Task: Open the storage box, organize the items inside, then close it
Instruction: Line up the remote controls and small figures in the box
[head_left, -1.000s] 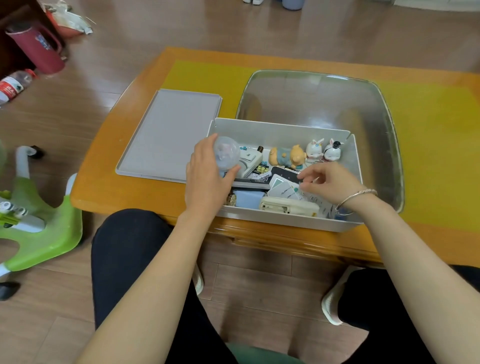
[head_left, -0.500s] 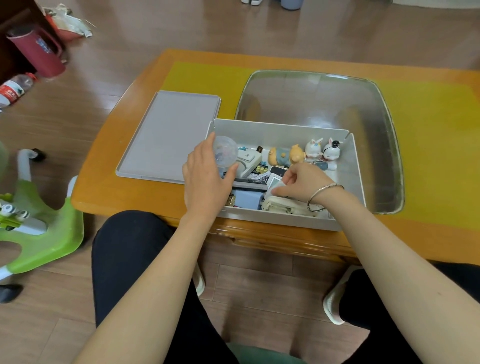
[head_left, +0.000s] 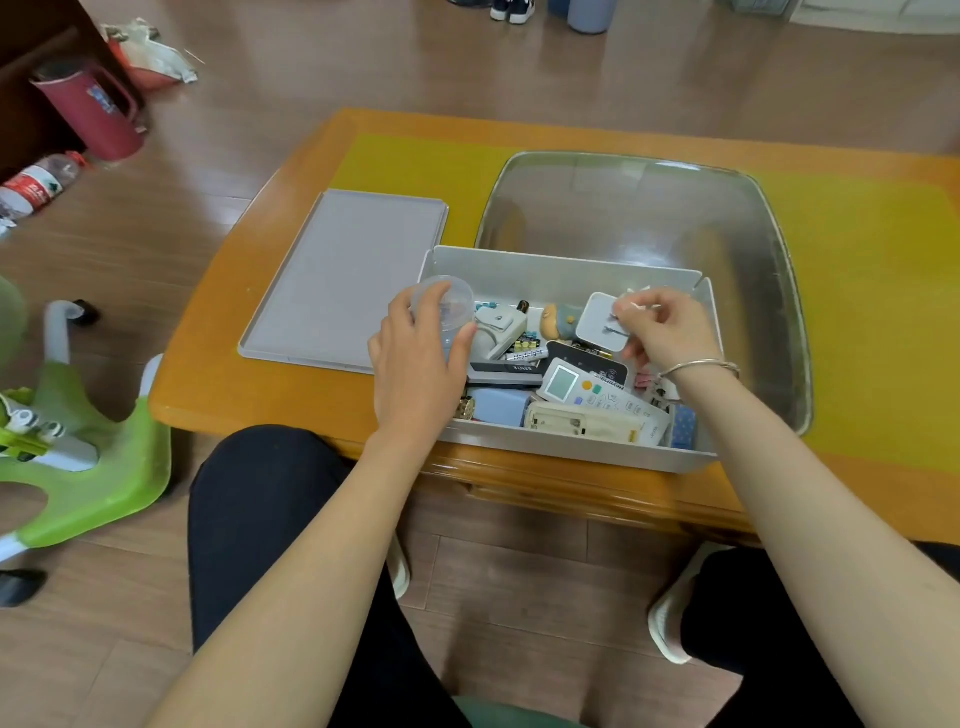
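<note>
the open grey storage box (head_left: 561, 270) sits at my table's near edge, crammed with clutter, its flat lid (head_left: 343, 275) lying just left.

The right hand (head_left: 662, 330) hides the figurines behind it; print on the white card (head_left: 602, 326) is unreadable.

Both hands (head_left: 415, 364) (head_left: 667, 330) apparently gripping.
</note>
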